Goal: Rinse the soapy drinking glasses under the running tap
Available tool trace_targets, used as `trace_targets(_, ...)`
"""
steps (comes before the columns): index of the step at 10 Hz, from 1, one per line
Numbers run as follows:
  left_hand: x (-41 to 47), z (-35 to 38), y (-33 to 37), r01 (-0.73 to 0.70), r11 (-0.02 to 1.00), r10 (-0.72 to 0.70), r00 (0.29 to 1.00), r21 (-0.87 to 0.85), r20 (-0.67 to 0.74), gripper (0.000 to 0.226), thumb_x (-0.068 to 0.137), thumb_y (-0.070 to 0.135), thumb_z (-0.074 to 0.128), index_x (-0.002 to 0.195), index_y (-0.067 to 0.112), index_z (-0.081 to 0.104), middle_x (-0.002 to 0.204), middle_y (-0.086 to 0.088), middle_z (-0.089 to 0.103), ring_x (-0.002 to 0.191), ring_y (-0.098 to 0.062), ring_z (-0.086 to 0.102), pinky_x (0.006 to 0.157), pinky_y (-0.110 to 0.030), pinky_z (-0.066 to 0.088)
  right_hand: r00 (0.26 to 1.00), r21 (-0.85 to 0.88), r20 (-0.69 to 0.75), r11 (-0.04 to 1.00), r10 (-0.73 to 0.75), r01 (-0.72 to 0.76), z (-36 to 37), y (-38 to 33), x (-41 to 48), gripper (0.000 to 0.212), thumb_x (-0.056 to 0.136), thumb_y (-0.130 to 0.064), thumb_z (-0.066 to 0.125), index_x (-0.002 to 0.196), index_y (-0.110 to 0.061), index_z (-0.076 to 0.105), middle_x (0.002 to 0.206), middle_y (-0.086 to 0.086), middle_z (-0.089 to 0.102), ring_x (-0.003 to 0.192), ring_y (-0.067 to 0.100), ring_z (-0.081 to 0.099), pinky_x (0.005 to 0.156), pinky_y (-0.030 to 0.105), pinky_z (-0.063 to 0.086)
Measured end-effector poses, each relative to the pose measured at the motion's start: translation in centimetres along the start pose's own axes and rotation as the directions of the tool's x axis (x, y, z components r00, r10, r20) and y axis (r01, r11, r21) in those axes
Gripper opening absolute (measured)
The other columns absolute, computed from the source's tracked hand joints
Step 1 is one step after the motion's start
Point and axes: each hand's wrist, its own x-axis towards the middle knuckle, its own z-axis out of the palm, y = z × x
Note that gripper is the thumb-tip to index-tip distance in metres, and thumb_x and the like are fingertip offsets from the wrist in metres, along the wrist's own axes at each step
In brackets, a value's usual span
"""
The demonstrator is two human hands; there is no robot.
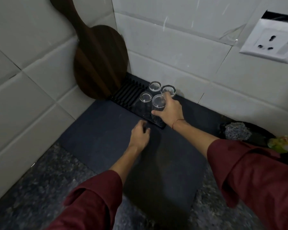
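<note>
1. Leaning in the wall corner at the counter's (pixel 40 188) back left, the wooden cutting board (pixel 96 63) stands on edge behind the rack. It is probably parked there to dry and stay clear.
2. The left hand (pixel 140 136) hovers over the dark mat (pixel 96 130), just short of the rack's front edge. Its fingers are loosely curled on nothing, and it looks ready to steady the rack or take a glass.
3. On the black drying rack (pixel 128 95), four glasses stand mouth-down in a tight square at its right end, inverted so water can run off, I'd say. The front-left glass (pixel 145 100) and back-left glass (pixel 155 87) stand free.
4. The right hand (pixel 170 112) has the front-right glass (pixel 158 105) at the rack's front right corner. The thumb is on the near side and the fingers wrap the far side, clamped round it.
5. Its fingertips reach right beside the back-right glass (pixel 169 90); I can't tell whether they touch it.
6. No tap or sink shows here. I can't tell whether this glass is being set down or lifted.
7. Toward the counter's right edge sit a steel scrubber (pixel 237 131) and a green sponge (pixel 279 143), with a wall socket (pixel 271 44) above.
</note>
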Motion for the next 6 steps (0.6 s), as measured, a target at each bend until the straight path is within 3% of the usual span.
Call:
trace_targets(2, 0.2, 0.3, -0.1, 0.018, 1.0, -0.019, 0.999, 0.018, 0.048, 0.036, 0.104, 0.018, 0.055, 0.138, 0.008, 0.05, 0.139, -0.011, 0.057, 0.127, -0.025, 0.054, 0.093, -0.025, 0.036, 0.999, 0.05, 0.014, 0.998, 0.038, -0.038, 0.1, -0.1, -0.1, 0.066, 0.067, -0.024, 0.092, 0.117, -0.011, 0.05, 0.098, 0.004, 0.067, 0.091, 0.024, 0.066, 0.075, 0.031, 0.051)
trace_targets(3, 0.1, 0.4, -0.1, 0.013, 1.0, -0.014, 0.999, 0.013, 0.051, 0.037, 0.104, 0.019, 0.056, 0.139, 0.008, 0.05, 0.142, -0.011, 0.055, 0.131, -0.026, 0.052, 0.096, -0.025, 0.036, 0.996, 0.133, -0.005, 0.988, 0.085, -0.084, 0.6, 0.7, -0.6, 0.063, 0.068, -0.017, 0.089, 0.118, -0.015, 0.05, 0.104, 0.006, 0.067, 0.087, 0.028, 0.07, 0.074, 0.047, 0.061)
trace_targets(5, -1.6, -0.3, 1.7, -0.025, 0.998, 0.025, 1.0, -0.059, -0.011, 0.032, 0.103, 0.015, 0.055, 0.135, 0.008, 0.053, 0.135, -0.008, 0.059, 0.128, -0.023, 0.055, 0.095, -0.023, 0.037, 0.992, 0.24, 0.049, 0.963, 0.117, -0.126, -0.4, 0.4, -2.3, 0.063, 0.072, -0.011, 0.086, 0.125, -0.012, 0.053, 0.12, 0.008, 0.066, 0.097, 0.029, 0.07, 0.083, 0.048, 0.06)
trace_targets(6, -3.1, -0.4, 3.9, -0.097, 0.991, 0.091, 0.993, -0.087, -0.07, 0.031, 0.103, 0.013, 0.054, 0.133, 0.008, 0.055, 0.132, -0.008, 0.061, 0.12, -0.018, 0.056, 0.092, -0.022, 0.039, 0.988, 0.214, 0.081, 0.966, 0.128, -0.143, -2.7, -0.7, -4.1, 0.062, 0.083, -0.015, 0.079, 0.135, -0.004, 0.049, 0.129, 0.016, 0.06, 0.111, 0.031, 0.063, 0.095, 0.043, 0.055)
